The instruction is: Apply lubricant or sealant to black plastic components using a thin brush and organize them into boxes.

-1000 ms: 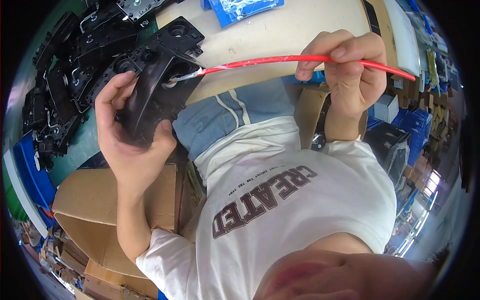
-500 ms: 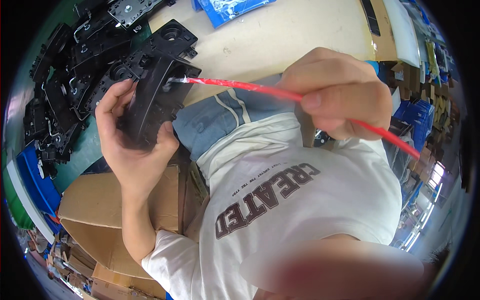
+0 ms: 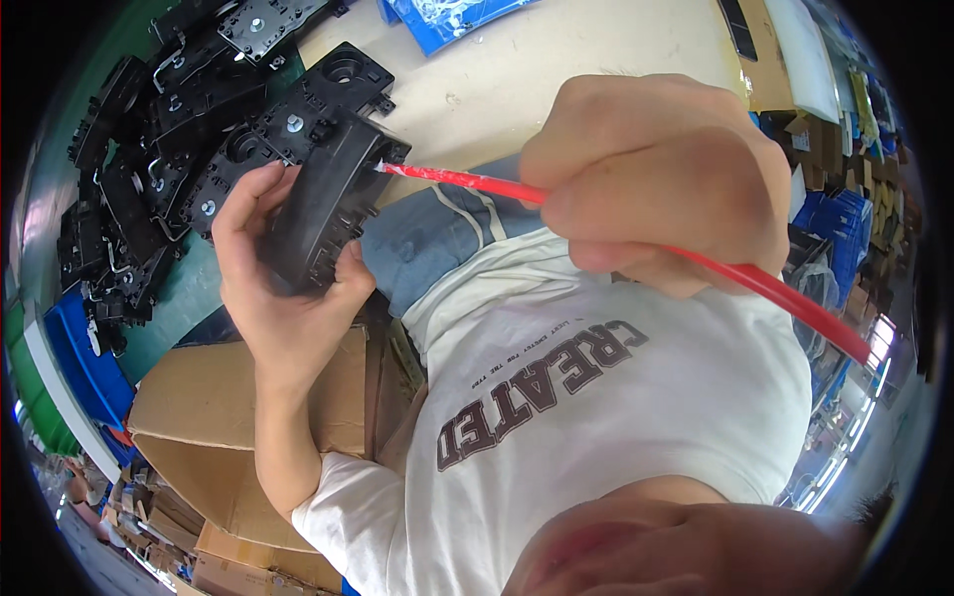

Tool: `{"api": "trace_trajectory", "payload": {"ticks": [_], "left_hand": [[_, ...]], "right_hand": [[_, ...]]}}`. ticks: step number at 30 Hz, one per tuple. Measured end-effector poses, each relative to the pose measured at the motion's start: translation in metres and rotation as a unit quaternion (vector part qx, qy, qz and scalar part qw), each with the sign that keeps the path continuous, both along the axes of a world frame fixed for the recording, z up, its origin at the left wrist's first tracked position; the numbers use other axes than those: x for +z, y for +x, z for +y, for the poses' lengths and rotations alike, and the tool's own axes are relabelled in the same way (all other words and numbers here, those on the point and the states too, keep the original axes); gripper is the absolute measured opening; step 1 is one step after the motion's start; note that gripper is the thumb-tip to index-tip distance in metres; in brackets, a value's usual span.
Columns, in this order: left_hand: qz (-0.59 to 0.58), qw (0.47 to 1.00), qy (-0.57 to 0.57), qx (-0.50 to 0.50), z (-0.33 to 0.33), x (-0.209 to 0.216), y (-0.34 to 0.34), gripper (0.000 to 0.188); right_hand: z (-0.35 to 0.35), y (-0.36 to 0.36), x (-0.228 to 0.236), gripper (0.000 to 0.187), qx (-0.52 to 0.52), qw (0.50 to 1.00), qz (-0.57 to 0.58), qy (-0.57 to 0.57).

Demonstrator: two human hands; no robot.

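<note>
- Left hand [image 3: 283, 298]: fingers wrapped around a black plastic part [image 3: 323, 204], thumb on one side and the rest on the other, clamped on it above the lap.
- Right hand [image 3: 651, 179]: fingers closed in a fist on a red tube [image 3: 457, 181].
- Red tube: runs from the fist to the upper end of the black part, its tip at an opening there; the other end trails out past the fist.
- Beyond the left fingers: a heap of black parts [image 3: 169, 129] on the desk [image 3: 556, 50].
- Below the left wrist: cardboard boxes [image 3: 199, 407].
</note>
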State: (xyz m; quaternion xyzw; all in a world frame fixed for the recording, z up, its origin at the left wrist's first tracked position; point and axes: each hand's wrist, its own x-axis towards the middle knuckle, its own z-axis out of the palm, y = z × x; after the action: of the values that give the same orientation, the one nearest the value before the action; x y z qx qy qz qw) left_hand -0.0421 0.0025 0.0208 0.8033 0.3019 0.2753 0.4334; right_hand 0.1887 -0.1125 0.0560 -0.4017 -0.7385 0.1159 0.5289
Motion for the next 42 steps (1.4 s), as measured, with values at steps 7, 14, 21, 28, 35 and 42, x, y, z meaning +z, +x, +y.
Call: {"api": "trace_trajectory", "payload": {"ticks": [7,14,21,28,35,42], "left_hand": [[0.010,1.000,0.003,0.005,-0.001,0.000,-0.002,0.070],[-0.013,0.997,-0.073,0.023,0.004,0.003,0.000,0.069],[-0.097,0.971,-0.206,0.080,0.022,0.011,-0.015,0.067],[-0.143,0.960,-0.160,0.180,0.070,0.041,-0.022,0.052],[-0.045,0.976,-0.062,0.203,0.135,0.064,0.006,0.055],[0.021,0.992,0.019,0.123,0.158,0.043,0.006,0.042]], "right_hand": [[0.001,0.008,0.002,0.009,0.012,0.996,0.083,0.010],[-0.005,0.037,0.000,0.014,0.022,0.982,0.184,0.019],[-0.008,0.094,-0.066,0.021,-0.017,0.840,0.542,-0.001],[-0.006,0.103,-0.105,0.020,-0.071,0.737,0.672,-0.004],[-0.011,0.104,-0.117,0.019,-0.114,0.726,0.678,-0.005],[-0.022,0.099,-0.122,0.019,-0.128,0.732,0.668,-0.022]]}}
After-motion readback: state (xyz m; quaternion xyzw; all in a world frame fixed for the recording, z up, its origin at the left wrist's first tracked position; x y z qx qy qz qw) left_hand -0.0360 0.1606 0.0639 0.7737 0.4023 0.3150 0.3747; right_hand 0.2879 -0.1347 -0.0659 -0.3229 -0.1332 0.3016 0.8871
